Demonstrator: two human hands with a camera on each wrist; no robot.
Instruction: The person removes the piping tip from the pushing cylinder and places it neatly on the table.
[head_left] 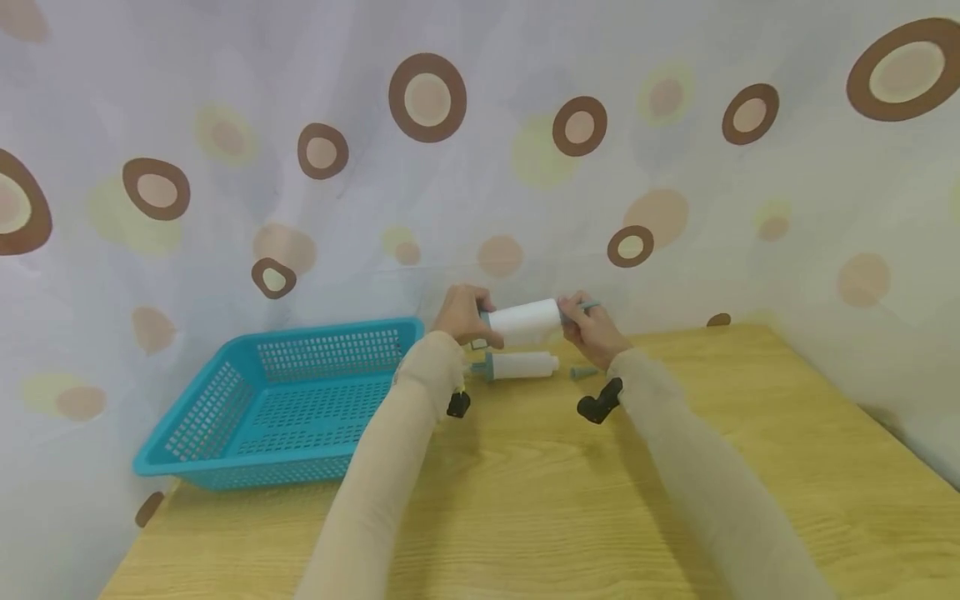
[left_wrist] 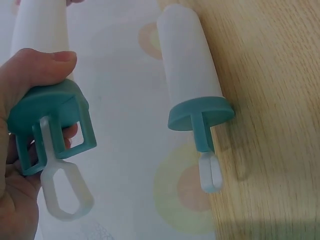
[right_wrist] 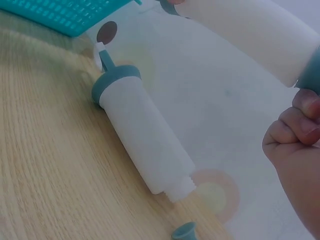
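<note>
A large white syringe (head_left: pixel 525 320) with teal ends is held level above the back of the table. My left hand (head_left: pixel 465 313) grips its capped end; in the left wrist view, a teal collar (left_wrist: pixel 47 102) with finger loops and a white plunger ring (left_wrist: pixel 65 192) show there. At the other end, my right hand (head_left: pixel 591 330) pinches a tapered teal nozzle (head_left: pixel 590 306). A second white syringe (head_left: pixel 522 365) lies on the table below; its bare threaded tip (right_wrist: pixel 180 189) shows in the right wrist view. Beside that tip rests a loose teal nozzle (head_left: pixel 583 372).
A blue perforated plastic basket (head_left: pixel 277 461) sits at the left, overhanging the table's left edge. The wooden table (head_left: pixel 540 517) backs onto a pale sheet (head_left: pixel 480 183) patterned with brown rings. A black wrist camera (head_left: pixel 600 403) hangs under the right sleeve.
</note>
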